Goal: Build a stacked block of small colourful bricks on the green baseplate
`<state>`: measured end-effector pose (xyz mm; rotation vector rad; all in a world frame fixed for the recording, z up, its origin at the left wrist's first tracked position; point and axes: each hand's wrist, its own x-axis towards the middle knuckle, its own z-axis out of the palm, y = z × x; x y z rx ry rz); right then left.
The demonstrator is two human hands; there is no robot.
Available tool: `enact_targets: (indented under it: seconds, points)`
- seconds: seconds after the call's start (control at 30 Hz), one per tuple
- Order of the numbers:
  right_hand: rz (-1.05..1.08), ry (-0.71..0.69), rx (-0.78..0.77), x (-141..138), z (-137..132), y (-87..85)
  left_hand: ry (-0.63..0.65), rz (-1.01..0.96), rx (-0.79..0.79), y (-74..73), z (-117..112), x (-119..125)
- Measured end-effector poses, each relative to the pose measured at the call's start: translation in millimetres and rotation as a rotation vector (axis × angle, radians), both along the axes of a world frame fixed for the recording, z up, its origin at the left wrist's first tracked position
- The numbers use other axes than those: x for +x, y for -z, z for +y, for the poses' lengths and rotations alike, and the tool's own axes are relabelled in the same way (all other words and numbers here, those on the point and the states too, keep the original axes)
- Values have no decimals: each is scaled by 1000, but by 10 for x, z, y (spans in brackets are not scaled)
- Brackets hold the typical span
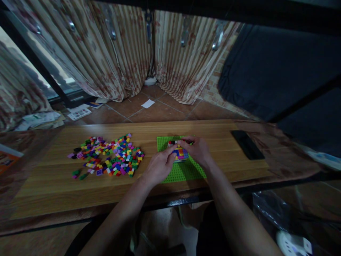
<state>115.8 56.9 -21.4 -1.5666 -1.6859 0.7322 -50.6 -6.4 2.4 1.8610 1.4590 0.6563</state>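
A green studded baseplate [183, 173] lies on the wooden table in front of me. On it stands a small block of many-coloured toy bricks [180, 154], with blue, orange, red and white pieces showing. My left hand [160, 164] grips this build from its left side, thumb and forefinger against it. From the right, my right hand [198, 149] closes its fingers on the top and far right of the same build. Both hands cover part of it, so I cannot tell whether a loose brick is between the fingertips.
A wide pile of loose toy bricks [117, 156] spreads over the left of the wooden table [106, 193]. A black phone-like slab [247, 144] lies at the right. Beyond the table are patterned curtains [119, 53] and a white paper [148, 103] on the tiled floor.
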Motion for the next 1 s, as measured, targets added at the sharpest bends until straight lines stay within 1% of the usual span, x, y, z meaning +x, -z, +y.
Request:
enact_targets:
  seconds: [0.2,0.27,0.33,0.43,0.47,0.53,0.63,0.67,0.73,0.8,0.87,0.93,1.0]
  points:
    - [43,-89,6,-14,20,19,-4,96,30,5,-19,-7]
    - [42,-117,17,-19,26,28,-21,75,36,12,-25,-6]
    - [43,-114,16,-19,30,42,-41,12,31,38,-26,-10]
    - [124,-38,-20,-1,29,54,-84,-169,22,110,-6,-41]
    - [194,-7,-34,12,29,49,-104,-241,25,137,7,-59]
    - [399,62,-57,49,36,24,-159,-370,29,182,39,-101]
    - [779,172,-94,125,67,-31,-322,-535,-20,209,90,-159]
    - [891,191,-121,153,82,-45,-394,-603,-56,209,106,-173]
    - [1051,178,-169,207,108,-61,-540,-762,-149,200,133,-192]
    - [1122,138,-198,251,122,-65,-650,-926,-254,191,152,-203]
    - [1134,114,-219,276,116,-69,-709,-1058,-334,182,158,-209]
    - [1132,97,-244,276,91,-81,-712,-1142,-377,175,152,-211]
    - [1119,61,-247,253,56,-103,-699,-1176,-394,169,140,-208]
